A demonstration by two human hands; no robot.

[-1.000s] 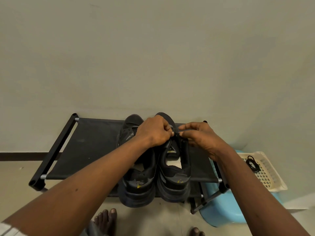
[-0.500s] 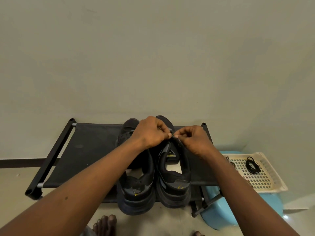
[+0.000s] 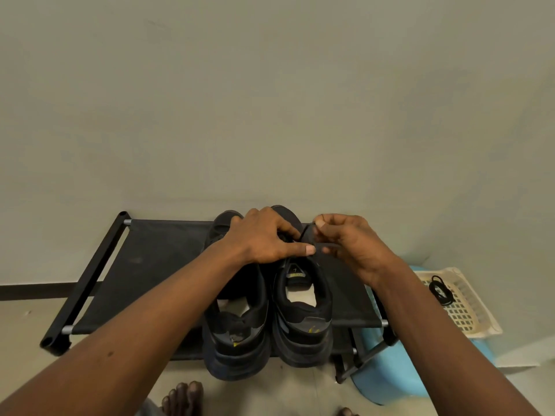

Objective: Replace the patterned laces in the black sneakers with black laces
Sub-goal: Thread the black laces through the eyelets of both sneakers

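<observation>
- Black fabric rack (image 3: 156,265) against a plain wall, seen from the head camera: a left sneaker (image 3: 237,322) and a right sneaker (image 3: 303,316), both black, stand side by side on the top shelf. Their heels overhang the near rail.
- Right of the rack, just beside its end, a cream plastic basket (image 3: 480,313) sits atop a blue plastic container (image 3: 390,382). A coiled spare lace (image 3: 441,291) lies in the basket.
- Both forearms cross the near side of the shelf, and the left one hides much of the left sneaker's top. Bare toes (image 3: 183,397) show on the floor below.
- Shelf fabric runs wide to the left of the shoes, up to the end rail. The right sneaker stands nearer the right end.
- The person's left hand (image 3: 264,235) reaches over to the right sneaker's lacing, fingers curled down on the black lace (image 3: 306,230), thumb stretched out beside it.
- The right hand (image 3: 354,244) pinches the same lace between thumb and forefinger above the shoe's tongue, other fingers curled.
</observation>
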